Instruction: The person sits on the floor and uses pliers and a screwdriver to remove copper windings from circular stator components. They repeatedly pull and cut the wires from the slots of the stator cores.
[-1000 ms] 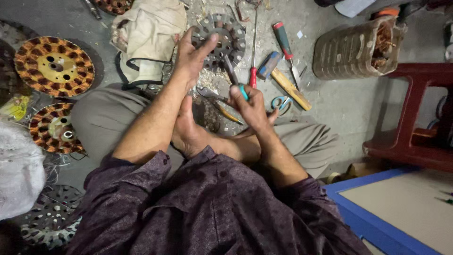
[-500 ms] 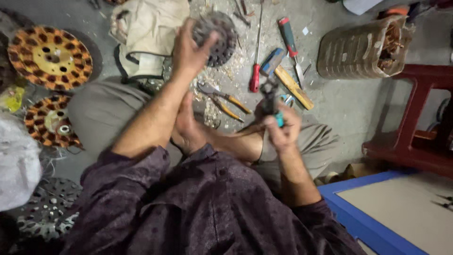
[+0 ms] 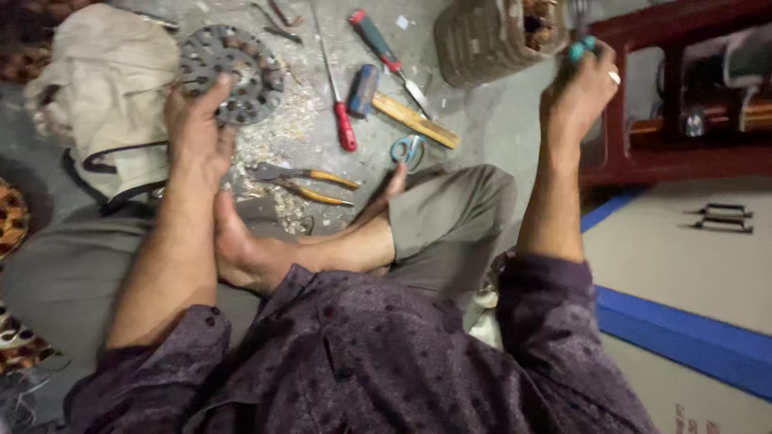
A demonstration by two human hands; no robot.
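Observation:
I sit cross-legged on a grey floor. My left hand (image 3: 195,128) rests on the lower edge of a round grey slotted metal core (image 3: 232,71) lying on the floor, fingers gripping its rim. My right hand (image 3: 577,88) is raised to the upper right, closed around a tool with teal handles (image 3: 585,46); the tool's head is out of frame. Between the hands on the floor lie pliers with yellow handles (image 3: 304,183), a red-handled screwdriver (image 3: 339,104), a second red and green screwdriver (image 3: 386,52), a blue-handled tool (image 3: 363,90), a wooden stick (image 3: 415,120) and small blue scissors (image 3: 408,149).
A beige cloth bag (image 3: 96,88) lies at the left. A woven basket of copper wire (image 3: 498,32) stands at the top, a dark red stool (image 3: 683,104) at the right. A blue-edged board (image 3: 683,329) with metal tools (image 3: 720,217) lies at the lower right. Wound copper coils (image 3: 14,217) show at the left edge.
My right hand took the teal-handled tool from the floor and lifted it up and to the right toward the basket. My left hand stayed on the metal core. The view shifted right.

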